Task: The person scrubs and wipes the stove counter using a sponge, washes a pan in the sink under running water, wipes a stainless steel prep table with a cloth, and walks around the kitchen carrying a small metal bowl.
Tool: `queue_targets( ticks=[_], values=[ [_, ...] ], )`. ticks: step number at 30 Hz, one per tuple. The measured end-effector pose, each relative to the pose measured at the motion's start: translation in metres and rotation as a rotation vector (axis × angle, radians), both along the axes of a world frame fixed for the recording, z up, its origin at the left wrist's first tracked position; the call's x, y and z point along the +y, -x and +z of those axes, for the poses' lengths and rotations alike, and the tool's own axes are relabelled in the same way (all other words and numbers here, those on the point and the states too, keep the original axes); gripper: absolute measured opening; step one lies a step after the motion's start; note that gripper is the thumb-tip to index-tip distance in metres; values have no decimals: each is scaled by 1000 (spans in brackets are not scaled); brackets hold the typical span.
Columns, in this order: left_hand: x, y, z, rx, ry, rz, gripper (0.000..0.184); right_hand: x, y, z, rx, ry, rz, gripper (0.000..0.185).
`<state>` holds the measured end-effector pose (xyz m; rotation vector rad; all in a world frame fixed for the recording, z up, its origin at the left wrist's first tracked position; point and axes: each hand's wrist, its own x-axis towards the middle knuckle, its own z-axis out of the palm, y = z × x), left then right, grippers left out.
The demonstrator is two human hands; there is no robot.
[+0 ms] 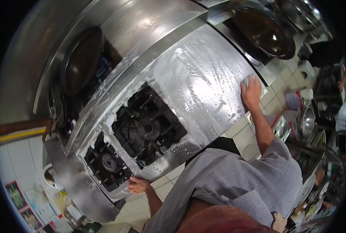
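Note:
A steel cooktop (pixel 204 73) runs diagonally across the head view, its flat part wet and streaked with white suds. Set into it are a larger burner with a black grate (pixel 147 128) and a smaller burner (pixel 108 162), both edged with foam. My right hand (pixel 251 94) lies on the right end of the wet steel, fingers stretched out; whether anything is under the palm is hidden. At the near edge, beside the smaller burner, my left hand (pixel 138 185) rests on the rim with its fingers apart and no visible object in it.
Behind the cooktop sits a dark wok (pixel 83 60) with a blue flame by it. Another large wok (pixel 264 33) stands at the upper right. Metal bowls (pixel 307 120), a tub (pixel 293 100) and crowded shelving line the right side. Another person's arm (pixel 344 79) shows at the far right.

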<state>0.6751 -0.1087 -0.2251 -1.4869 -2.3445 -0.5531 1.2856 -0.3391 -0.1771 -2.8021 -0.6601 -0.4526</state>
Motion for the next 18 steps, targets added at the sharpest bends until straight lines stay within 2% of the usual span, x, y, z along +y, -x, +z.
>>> queue_targets(
  ticks=[1, 2, 3, 5, 6, 7, 8, 10, 11, 12, 13, 15, 18],
  values=[
    [-1, -4, 2, -20, 14, -16, 54, 26, -33, -5, -11, 11, 2, 56],
    [-1, -7, 9, -91, 45, -10, 56, 60, -63, -1, 99, 6, -10, 58],
    [-1, -13, 13, -110, 66, 27, 57, 99, -94, -13, 23, 5, -3, 62],
    [-2, -21, 19, -109, 45, 30, 59, 187, -117, -10, 42, 7, -68, 63],
    [-4, -19, 20, -118, 48, 24, 59, 223, -106, -2, 103, 11, -45, 59],
    [-2, -19, 19, -131, 48, 12, 60, 249, -80, 8, 98, -8, 124, 55],
    [-1, -19, 18, -139, 28, 14, 60, 272, -55, -5, -110, 98, 257, 52],
    [-1, -16, 13, -114, 17, 13, 60, 314, 10, -7, 28, -67, 355, 53],
    [0, -16, 14, -110, 10, -1, 59, 329, 39, -12, 43, -51, 434, 55],
    [1, -15, 12, -110, 3, 7, 59, 337, 62, -4, 148, 35, 468, 55],
    [1, -12, 10, -88, -24, -15, 59, 342, 80, -2, 148, 32, 477, 55],
    [1, -13, 6, -73, -51, -27, 59, 347, 103, 1, 235, 29, 753, 51],
    [0, -14, 10, -59, -44, -21, 58, 349, 113, 3, 252, -48, 855, 45]
  ],
)
